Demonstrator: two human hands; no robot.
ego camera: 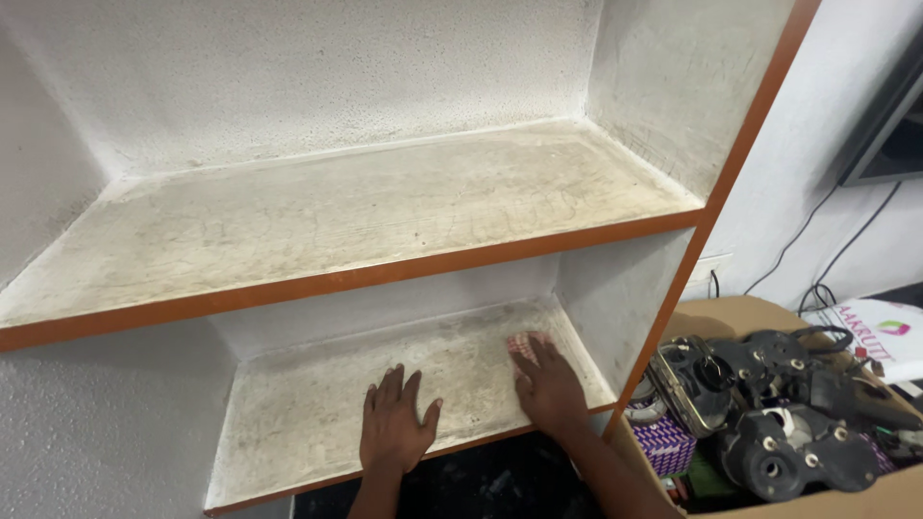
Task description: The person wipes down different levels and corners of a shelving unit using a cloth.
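Observation:
My left hand (394,423) lies flat, fingers spread, on the dusty lower shelf (308,413) near its front edge, holding nothing. My right hand (546,384) presses a small pink and white cloth (520,343) against the same shelf toward its right end, close to the side wall. Only the cloth's far edge shows past my fingertips. Above, the stained upper shelf (365,211) with its orange front edge carries nothing.
A cardboard box (731,312) stands at the right, filled with black metal machine parts (769,413) and a purple patterned carton (663,444). Cables (827,259) hang down the white wall behind it. A dark screen corner (889,135) shows at the far right.

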